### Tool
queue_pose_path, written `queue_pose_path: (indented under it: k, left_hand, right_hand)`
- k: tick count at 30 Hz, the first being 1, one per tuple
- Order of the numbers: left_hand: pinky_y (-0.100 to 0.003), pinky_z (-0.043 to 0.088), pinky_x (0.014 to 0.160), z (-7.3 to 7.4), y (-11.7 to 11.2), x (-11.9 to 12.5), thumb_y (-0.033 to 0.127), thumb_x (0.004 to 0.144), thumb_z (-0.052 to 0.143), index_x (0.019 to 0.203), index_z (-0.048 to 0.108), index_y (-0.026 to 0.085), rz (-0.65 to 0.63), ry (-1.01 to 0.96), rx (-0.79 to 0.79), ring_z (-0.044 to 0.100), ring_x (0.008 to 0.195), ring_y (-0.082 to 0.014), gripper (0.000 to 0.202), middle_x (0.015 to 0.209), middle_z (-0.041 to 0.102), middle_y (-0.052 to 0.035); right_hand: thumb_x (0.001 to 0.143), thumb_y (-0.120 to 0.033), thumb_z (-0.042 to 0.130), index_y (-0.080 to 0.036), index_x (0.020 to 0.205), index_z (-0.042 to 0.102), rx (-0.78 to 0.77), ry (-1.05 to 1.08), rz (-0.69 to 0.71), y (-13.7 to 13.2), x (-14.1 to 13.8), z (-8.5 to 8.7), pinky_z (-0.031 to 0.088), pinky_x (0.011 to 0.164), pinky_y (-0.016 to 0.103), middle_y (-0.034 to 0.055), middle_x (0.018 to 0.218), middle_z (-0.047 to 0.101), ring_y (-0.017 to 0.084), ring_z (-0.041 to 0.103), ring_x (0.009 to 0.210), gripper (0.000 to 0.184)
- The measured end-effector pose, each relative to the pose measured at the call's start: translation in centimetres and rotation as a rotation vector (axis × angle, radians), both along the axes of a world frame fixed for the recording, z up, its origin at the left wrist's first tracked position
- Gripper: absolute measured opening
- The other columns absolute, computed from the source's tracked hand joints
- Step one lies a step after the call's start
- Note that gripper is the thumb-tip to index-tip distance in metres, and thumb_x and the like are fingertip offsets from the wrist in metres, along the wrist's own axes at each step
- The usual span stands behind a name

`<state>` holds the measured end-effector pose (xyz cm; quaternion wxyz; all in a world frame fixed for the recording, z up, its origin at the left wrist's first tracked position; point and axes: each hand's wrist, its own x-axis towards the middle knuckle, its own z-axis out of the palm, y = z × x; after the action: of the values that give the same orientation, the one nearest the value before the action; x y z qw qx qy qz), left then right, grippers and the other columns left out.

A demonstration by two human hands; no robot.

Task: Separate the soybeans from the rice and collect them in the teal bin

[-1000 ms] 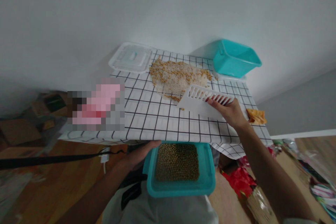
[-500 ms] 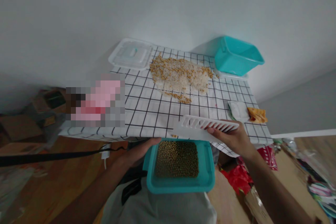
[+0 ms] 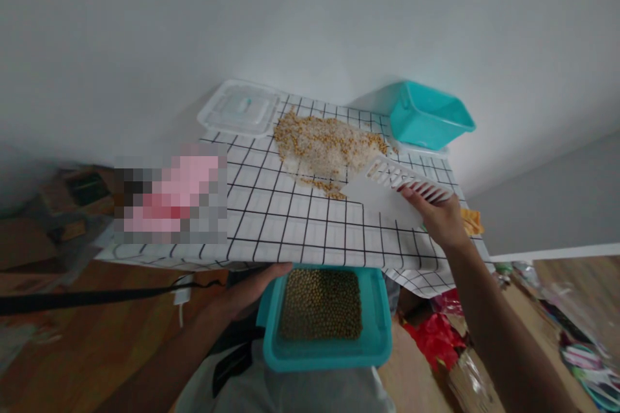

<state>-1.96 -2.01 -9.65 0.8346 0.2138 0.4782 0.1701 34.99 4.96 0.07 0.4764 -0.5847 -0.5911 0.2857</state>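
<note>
Right hand (image 3: 438,216) gripping white scoop (image 3: 382,192), blade pointing left, long axis crosswise, left hand (image 3: 252,290) at teal tub (image 3: 329,356), grip unclear

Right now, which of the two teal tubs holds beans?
The near teal tub, below the table edge by the left hand, is full of beans; the far teal tub at the table's right corner shows none.

The wearer's pale grey top (image 3: 300,393) is crossed by a black strap (image 3: 232,361), and both forearms are bare down to the left hand (image 3: 252,290) and right hand (image 3: 438,216).
</note>
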Motion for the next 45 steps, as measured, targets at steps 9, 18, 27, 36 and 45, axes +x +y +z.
queue_pose_path:
  k: [9, 18, 27, 36, 45]
  left_hand:
    - [-0.048, 0.052, 0.106, -0.4, 0.0, 0.0, 0.054, 0.079, 0.076, 0.126, 0.071, 0.018, 0.018, 0.003, -0.023, 0.070, 0.119, -0.0364, 0.060, 0.111, 0.081, -0.0139]
    - [-0.049, 0.050, 0.108, 0.0, 0.0, -0.1, 0.054, 0.083, 0.073, 0.125, 0.071, 0.019, 0.001, -0.007, -0.019, 0.068, 0.123, -0.0370, 0.056, 0.110, 0.081, -0.0140]
    - [-0.045, 0.045, 0.113, -0.2, 0.2, 0.0, 0.057, 0.083, 0.070, 0.122, 0.071, 0.015, -0.058, -0.045, -0.035, 0.065, 0.128, -0.0346, 0.058, 0.110, 0.081, -0.0131]
    - [-0.046, 0.043, 0.115, -0.5, 0.2, -0.2, 0.054, 0.087, 0.068, 0.121, 0.072, 0.018, -0.036, -0.081, -0.013, 0.062, 0.132, -0.0336, 0.050, 0.109, 0.082, -0.0109]
    - [-0.047, 0.045, 0.114, -0.1, 0.2, 0.0, 0.056, 0.084, 0.069, 0.117, 0.073, 0.019, -0.042, -0.043, -0.018, 0.066, 0.126, -0.0340, 0.050, 0.109, 0.082, -0.0100]
  right_hand:
    - [0.086, -0.047, 0.076, -0.022, 0.103, 0.081, -0.032, -0.011, 0.157, 3.0, -2.3, 0.2, 0.059, 0.089, 0.037, 0.0039, 0.106, 0.081, 0.024, 0.075, 0.098, 0.030]
    - [0.085, -0.045, 0.078, -0.023, 0.100, 0.081, -0.038, 0.000, 0.173, 2.4, -2.5, 0.4, 0.059, 0.085, 0.036, 0.0028, 0.100, 0.081, 0.023, 0.075, 0.094, 0.026]
    - [0.086, -0.046, 0.077, -0.021, 0.102, 0.081, 0.010, -0.039, 0.138, 2.7, -2.1, 0.4, 0.061, 0.083, 0.035, 0.0043, 0.100, 0.081, 0.024, 0.076, 0.094, 0.030]
    - [0.085, -0.042, 0.078, -0.024, 0.104, 0.082, -0.024, -0.022, 0.207, 1.9, -2.3, -0.4, 0.061, 0.083, 0.034, 0.0025, 0.102, 0.081, 0.023, 0.076, 0.093, 0.026]
    - [0.088, -0.038, 0.076, -0.026, 0.098, 0.082, 0.001, -0.177, 0.228, -1.0, -3.2, 0.2, 0.063, 0.074, 0.029, 0.0007, 0.097, 0.082, 0.020, 0.078, 0.085, 0.017]
